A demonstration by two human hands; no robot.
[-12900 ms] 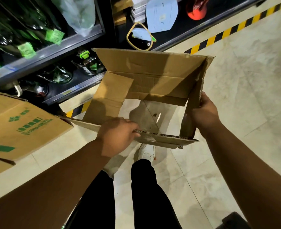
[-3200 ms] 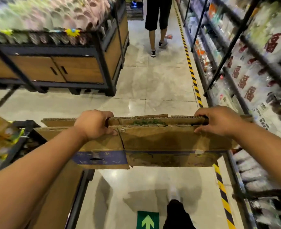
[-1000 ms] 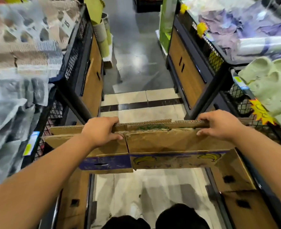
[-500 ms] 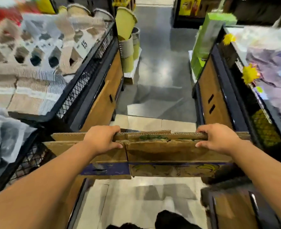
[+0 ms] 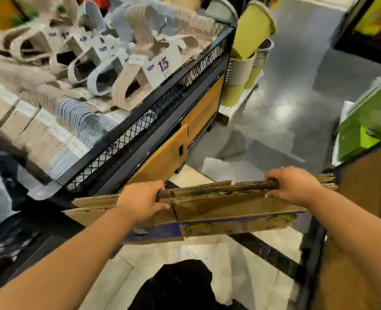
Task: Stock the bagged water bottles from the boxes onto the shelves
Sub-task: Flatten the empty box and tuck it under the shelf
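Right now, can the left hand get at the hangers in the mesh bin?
Probably not yet. The left hand grips the flattened cardboard with the right hand; the hangers lie uncovered beyond the mesh wall, so letting go would likely free it.

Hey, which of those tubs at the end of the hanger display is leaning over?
The big yellow-green tub on top: it tilts, rim toward the upper right, while the beige tub and those under it stand nested upright.

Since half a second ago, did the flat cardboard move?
Yes. The flattened cardboard, gripped by the left hand and right hand, has gone forward down the aisle, nearer the stacked yellow-green bins.
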